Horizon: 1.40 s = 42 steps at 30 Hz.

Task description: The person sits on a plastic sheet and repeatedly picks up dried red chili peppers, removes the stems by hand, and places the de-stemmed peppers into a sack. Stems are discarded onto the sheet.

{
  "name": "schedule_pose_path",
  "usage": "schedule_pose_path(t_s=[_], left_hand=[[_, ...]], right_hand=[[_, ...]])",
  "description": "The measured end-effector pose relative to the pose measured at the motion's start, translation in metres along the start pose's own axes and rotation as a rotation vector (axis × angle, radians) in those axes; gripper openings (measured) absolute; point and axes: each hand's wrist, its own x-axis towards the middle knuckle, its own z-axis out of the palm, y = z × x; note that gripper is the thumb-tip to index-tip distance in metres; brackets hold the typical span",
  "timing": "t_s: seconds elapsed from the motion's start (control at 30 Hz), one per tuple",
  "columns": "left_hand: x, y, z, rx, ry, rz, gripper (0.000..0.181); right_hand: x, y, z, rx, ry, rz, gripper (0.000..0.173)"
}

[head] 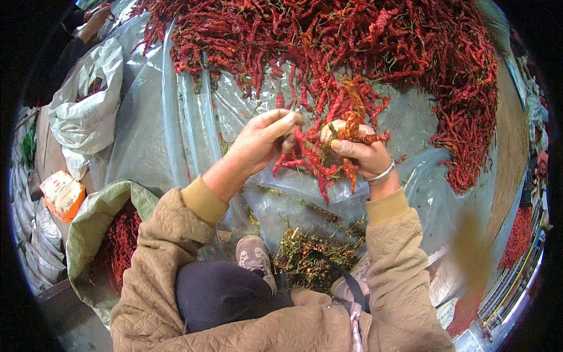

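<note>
My right hand (363,152) grips a loose bunch of wrinkled chili peppers (352,127), some orange, some red, that poke out above and below the fingers. Close to it, my left hand (270,136) has thumb and forefinger pinched at the edge of the same cluster. Red chilies (310,156) hang in the gap between both hands. What exactly the left fingertips hold is too small to tell. Beyond the hands spreads a big heap of red chili peppers (330,35) on clear plastic sheeting (281,193). Between my shoes lies a pile of green stems and scraps (308,255).
At my left stands an open green woven sack (90,237) of red chilies, near an orange and white box (63,196). A white sack (88,114) sits farther up. Another person's hand (94,22) shows at upper left. More red chilies (517,237) lie at far right.
</note>
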Motion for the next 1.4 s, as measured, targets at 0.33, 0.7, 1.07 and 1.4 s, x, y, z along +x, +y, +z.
schedule_pose_path(t_s=[0.33,0.7,1.07,1.4], left_hand=[[-0.001,-0.048,-0.017,1.385,-0.174,0.414,0.018],[0.026,-0.030,-0.022,1.631,0.088,0.599,0.022],[0.044,-0.020,-0.012,1.757,-0.134,0.802,0.006],[-0.016,-0.026,0.019,0.916,-0.203,0.283,0.010]], right_hand=[[-0.009,-0.028,-0.041,-0.239,0.500,-0.309,0.016],[0.001,0.009,-0.010,-0.309,0.416,-0.077,0.024],[0.032,0.044,-0.005,-0.815,0.247,-0.147,0.023],[-0.022,0.026,0.013,-0.041,0.030,0.040,0.010]])
